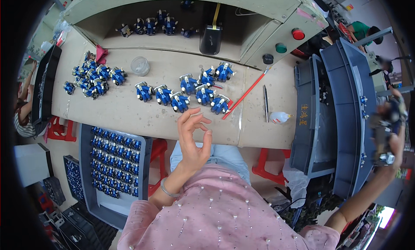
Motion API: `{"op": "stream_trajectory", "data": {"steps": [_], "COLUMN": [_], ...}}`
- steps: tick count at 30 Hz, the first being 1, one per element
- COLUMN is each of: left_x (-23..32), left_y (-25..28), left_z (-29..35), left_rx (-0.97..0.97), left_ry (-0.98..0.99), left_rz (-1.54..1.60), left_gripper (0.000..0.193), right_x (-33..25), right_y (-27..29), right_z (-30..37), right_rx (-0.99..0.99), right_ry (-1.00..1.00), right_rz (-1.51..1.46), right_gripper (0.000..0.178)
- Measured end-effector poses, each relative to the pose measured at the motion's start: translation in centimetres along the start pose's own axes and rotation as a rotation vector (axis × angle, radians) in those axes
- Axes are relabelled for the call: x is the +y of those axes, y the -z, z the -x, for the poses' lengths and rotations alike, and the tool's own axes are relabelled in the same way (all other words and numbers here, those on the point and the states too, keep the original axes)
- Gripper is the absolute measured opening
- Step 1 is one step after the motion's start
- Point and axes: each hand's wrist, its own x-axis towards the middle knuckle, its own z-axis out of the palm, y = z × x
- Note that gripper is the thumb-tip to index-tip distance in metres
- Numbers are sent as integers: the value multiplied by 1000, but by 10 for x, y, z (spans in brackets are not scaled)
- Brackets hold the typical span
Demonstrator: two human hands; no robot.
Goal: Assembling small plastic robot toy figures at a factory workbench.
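My left hand (194, 135) is raised in front of the table's near edge, fingers curved and apart, with nothing in it. Just beyond its fingertips stand several small blue-suited toy figures (180, 102) in a loose group. Far out to the right, beside a tall grey bin, my right hand (394, 142) is closed around dark toy figures (382, 131); they are blurred, and their details and number are hard to make out. More blue figures (95, 75) crowd together on the table's left side.
A clear plastic cup (140, 66), a red-handled brush (246, 94), a black pen (266, 104) and a small white bottle (280, 117) lie about the table. Grey bins (313, 120) stand at right. A grey tray (145, 163) with rows of figures sits at lower left, near red stools (270, 168).
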Motion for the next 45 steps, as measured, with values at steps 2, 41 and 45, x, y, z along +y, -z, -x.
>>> {"op": "stream_trajectory", "data": {"steps": [2, 41, 45], "left_x": [-2, -12, 0], "left_y": [4, -7, -16], "left_z": [3, 7, 7], "left_rx": [-31, -245, -323], "left_ry": [15, 254, 570], "left_rz": [34, 129, 558], "left_gripper": [54, 54, 65], "right_x": [-16, 137, 103], "right_y": [-96, -305, -305], "right_z": [-9, 4, 27], "right_rx": [-266, -6, -77], "right_ry": [104, 317, 368], "right_rz": [20, 583, 421], "right_gripper": [80, 46, 45]}}
